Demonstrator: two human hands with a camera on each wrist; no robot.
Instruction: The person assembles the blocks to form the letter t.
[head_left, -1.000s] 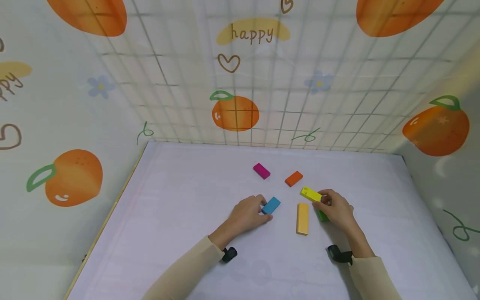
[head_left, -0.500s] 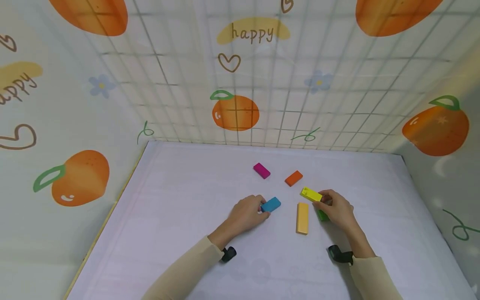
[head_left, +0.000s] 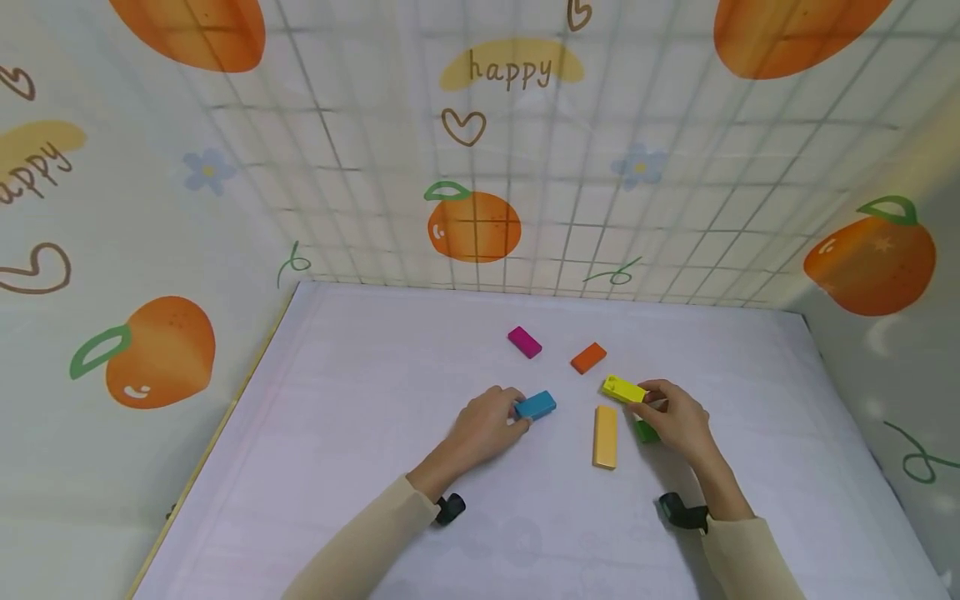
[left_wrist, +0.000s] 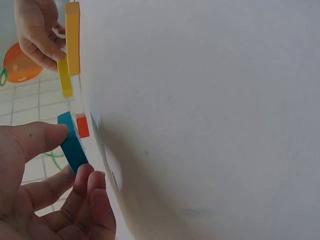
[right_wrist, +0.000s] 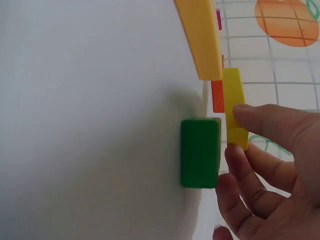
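Between thumb and fingers, my left hand [head_left: 487, 422] pinches a blue block [head_left: 536, 406]; the left wrist view shows the same blue block [left_wrist: 73, 142] gripped near both ends. My right hand [head_left: 677, 419] holds a yellow block [head_left: 622, 389] by its right end. In the right wrist view the thumb presses on the face of the yellow block [right_wrist: 233, 90]. A green block [head_left: 646, 431] lies just below the right hand, partly hidden by it. Between the two hands, a long light-orange block [head_left: 604, 437] lies on the table.
Farther back on the white table [head_left: 360, 358] lie a magenta block [head_left: 525, 342] and an orange-red block [head_left: 588, 357]. A patterned cloth wall [head_left: 375, 208] with printed oranges rises behind and at the sides.
My left hand has shifted slightly left with the blue block, which has turned closer to level. The right hand and the yellow block have stayed almost still.
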